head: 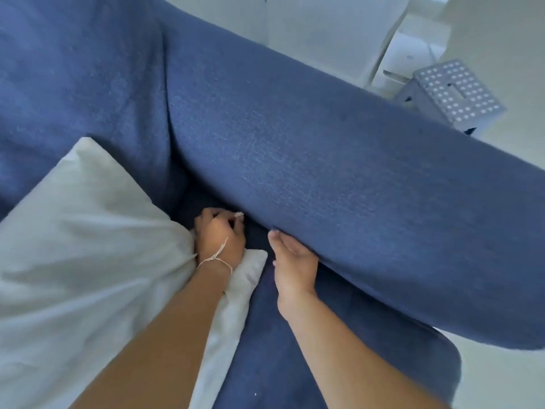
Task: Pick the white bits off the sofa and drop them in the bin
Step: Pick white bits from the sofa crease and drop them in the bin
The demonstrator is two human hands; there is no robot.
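The blue fabric sofa (295, 149) fills most of the view, its armrest running from upper left to lower right. My left hand (219, 234), with a thin thread bracelet at the wrist, is curled in the dark corner where seat, back and armrest meet, and its fingertips pinch a small white bit (238, 214). My right hand (292, 261) rests flat against the inner side of the armrest, fingers together, holding nothing. A tiny white speck (255, 394) lies on the seat near the bottom. No bin is clearly in view.
A large white pillow (82, 246) lies on the seat at the left, under my left forearm. Beyond the armrest, on the pale floor at upper right, stands a grey step stool with a dotted top (455, 93) next to white furniture (413, 45).
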